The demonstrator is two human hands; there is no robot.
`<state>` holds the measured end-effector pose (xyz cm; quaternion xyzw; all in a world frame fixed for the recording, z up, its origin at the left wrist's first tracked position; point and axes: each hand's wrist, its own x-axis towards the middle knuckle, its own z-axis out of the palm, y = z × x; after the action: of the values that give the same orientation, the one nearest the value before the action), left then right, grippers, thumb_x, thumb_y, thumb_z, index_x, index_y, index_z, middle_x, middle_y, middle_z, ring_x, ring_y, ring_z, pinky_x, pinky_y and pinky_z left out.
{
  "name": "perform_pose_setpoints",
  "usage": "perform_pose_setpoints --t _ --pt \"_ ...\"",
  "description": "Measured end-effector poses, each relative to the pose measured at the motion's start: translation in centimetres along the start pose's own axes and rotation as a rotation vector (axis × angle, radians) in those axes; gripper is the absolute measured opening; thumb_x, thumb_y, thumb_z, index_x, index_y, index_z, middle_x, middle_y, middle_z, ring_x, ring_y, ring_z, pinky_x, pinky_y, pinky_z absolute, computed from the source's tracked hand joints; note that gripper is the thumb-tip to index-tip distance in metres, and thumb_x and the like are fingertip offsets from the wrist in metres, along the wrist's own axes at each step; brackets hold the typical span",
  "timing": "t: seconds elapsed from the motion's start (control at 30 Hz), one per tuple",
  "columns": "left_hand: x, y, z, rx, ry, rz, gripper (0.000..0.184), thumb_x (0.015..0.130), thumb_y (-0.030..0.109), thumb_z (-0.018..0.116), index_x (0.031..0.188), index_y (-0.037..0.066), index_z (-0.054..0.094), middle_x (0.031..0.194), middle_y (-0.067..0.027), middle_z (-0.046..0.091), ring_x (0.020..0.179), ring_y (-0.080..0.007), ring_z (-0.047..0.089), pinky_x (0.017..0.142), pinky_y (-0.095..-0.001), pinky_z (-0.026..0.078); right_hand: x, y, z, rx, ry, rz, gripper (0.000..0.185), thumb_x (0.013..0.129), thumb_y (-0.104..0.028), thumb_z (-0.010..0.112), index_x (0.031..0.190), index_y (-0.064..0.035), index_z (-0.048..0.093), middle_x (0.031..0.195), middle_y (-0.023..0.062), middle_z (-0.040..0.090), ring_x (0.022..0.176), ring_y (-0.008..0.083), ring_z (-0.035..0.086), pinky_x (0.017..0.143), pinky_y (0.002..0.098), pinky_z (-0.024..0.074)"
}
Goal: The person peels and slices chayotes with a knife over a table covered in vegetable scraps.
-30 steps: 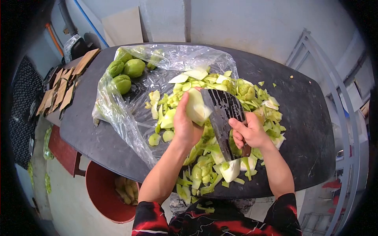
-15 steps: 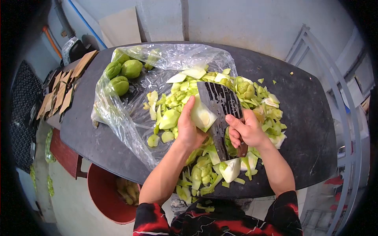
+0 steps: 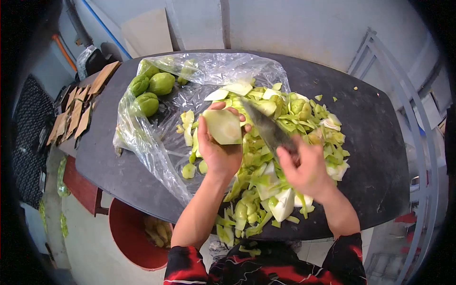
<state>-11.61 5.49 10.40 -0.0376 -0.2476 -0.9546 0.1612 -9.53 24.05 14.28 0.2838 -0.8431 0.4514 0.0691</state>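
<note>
My left hand cups a peeled chayote, its pale cut face turned up. Just to the right, my right hand is closed around the handle of a cleaver. The blade points up and left, apart from the chayote and blurred by motion. Beneath both hands spreads a heap of green peelings and cut pieces. A white peeled piece lies near the table's front edge. Several whole unpeeled chayotes rest at the back left on clear plastic.
The clear plastic bag lies spread over the dark table. A red tub with pale contents stands on the floor at the front left. Flattened cardboard is at the left, a grey metal railing at the right.
My left hand has turned the chayote, bringing its cut face upward and slightly left. The cleaver has moved away from it, its blade now seen more edge-on.
</note>
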Motion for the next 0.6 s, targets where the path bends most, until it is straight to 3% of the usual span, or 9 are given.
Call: perform_pose_setpoints --t 0.07,0.17,0.27,0.43,0.5,0.6 --pt "0.2 -0.2 -1.1 -0.022 -0.004 0.063 0.048 0.102 0.052 0.037 0.117 0.009 0.052 0.102 -0.0117 0.057 0.09 -0.0248 0.057 0.075 -0.0388 0.047 -1.5 0.4 1.7 -0.29 0.041 -0.418 0.014 0.083 -0.005 0.064 0.094 0.0006 0.056 0.068 0.0099 0.056 0.052 0.0244 0.061 0.049 0.0325 0.0511" --pt "0.3 0.3 -1.8 0.016 -0.131 0.263 0.051 0.099 0.059 0.044 0.115 0.012 0.057 0.106 -0.0127 0.06 0.088 -0.0279 0.058 0.075 -0.0389 0.052 -2.6 -1.8 2.7 -0.512 -0.006 -0.535 0.017 0.078 -0.006 0.062 0.093 -0.0007 0.056 0.073 0.0088 0.053 0.057 0.021 0.062 0.049 0.0309 0.0512" --pt "0.0 0.5 -1.1 -0.046 -0.135 0.342 0.055 0.102 0.057 0.033 0.115 0.007 0.053 0.104 -0.0148 0.058 0.084 -0.0271 0.057 0.071 -0.0393 0.05 -3.1 -2.0 3.7 -0.54 -0.041 -0.551 0.017 0.078 -0.008 0.06 0.094 -0.0003 0.056 0.071 0.0081 0.052 0.056 0.0187 0.06 0.048 0.0288 0.0501" --pt "0.0 0.3 -1.0 -0.102 -0.176 0.394 0.056 0.103 0.056 0.031 0.116 0.006 0.051 0.103 -0.0162 0.057 0.082 -0.0275 0.057 0.07 -0.038 0.05 -3.1 -1.6 4.2 -0.578 0.015 -0.587 0.017 0.078 -0.008 0.061 0.092 0.0002 0.056 0.068 0.0063 0.051 0.053 0.017 0.059 0.047 0.0283 0.0494" --pt "0.1 0.2 -1.5 0.004 -0.241 0.445 0.056 0.103 0.056 0.03 0.117 0.005 0.05 0.102 -0.0167 0.055 0.082 -0.0274 0.056 0.07 -0.0381 0.049 -3.1 -1.8 4.3 -0.523 0.031 -0.563 0.021 0.074 -0.001 0.061 0.093 0.0047 0.057 0.07 0.0096 0.051 0.053 0.0224 0.057 0.045 0.0325 0.0473" --pt "0.3 -0.4 -1.9 0.082 -0.339 0.482 0.056 0.104 0.055 0.028 0.118 0.005 0.049 0.102 -0.0165 0.054 0.082 -0.0271 0.055 0.071 -0.0381 0.048 -3.0 -1.5 4.3 -0.528 0.025 -0.546 0.022 0.074 -0.001 0.061 0.094 0.005 0.056 0.07 0.01 0.05 0.053 0.023 0.057 0.045 0.0331 0.0472"
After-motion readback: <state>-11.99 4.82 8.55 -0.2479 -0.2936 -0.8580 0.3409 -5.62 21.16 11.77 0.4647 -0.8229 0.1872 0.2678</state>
